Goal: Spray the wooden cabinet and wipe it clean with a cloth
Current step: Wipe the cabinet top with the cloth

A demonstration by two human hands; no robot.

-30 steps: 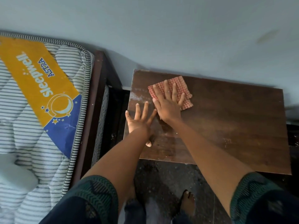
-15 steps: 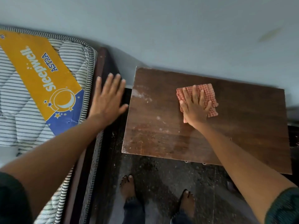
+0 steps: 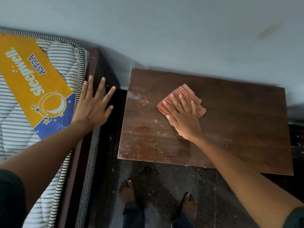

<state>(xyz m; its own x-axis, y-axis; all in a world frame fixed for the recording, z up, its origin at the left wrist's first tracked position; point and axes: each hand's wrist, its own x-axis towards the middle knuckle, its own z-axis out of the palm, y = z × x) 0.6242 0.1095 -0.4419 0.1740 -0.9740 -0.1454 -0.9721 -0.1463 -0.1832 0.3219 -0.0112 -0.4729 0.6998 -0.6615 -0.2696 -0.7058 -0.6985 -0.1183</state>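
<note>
1. The right hand is pressing flat on a folded red-checked cloth, its fingers spread wide over the fabric, not gripping it. The cloth is lying on the top of the wooden cabinet, left of centre and toward the far edge by the wall.

2. The left hand is resting open and holding nothing, fingers splayed, over the edge of the striped mattress and the dark bed frame, to the left of the cabinet and well apart from it.

3. Judging by the surface, the wiping is looking partly done: pale smears and specks are showing at the far-left corner and down the left side, and faint marks near the front right edge, while the far-right area is looking darker and more even.

4. What is left, by my estimate, is working the cloth over the left corner, the near edge and the right half.

5. No spray bottle is showing anywhere, so whether the spraying is finished cannot be told; no clear wet sheen is making itself plain either.

6. The cabinet's front and sides are hiding below its top, the palm is covering the near part of the cloth, and the floor under the bare feet is too dark to read.
</note>
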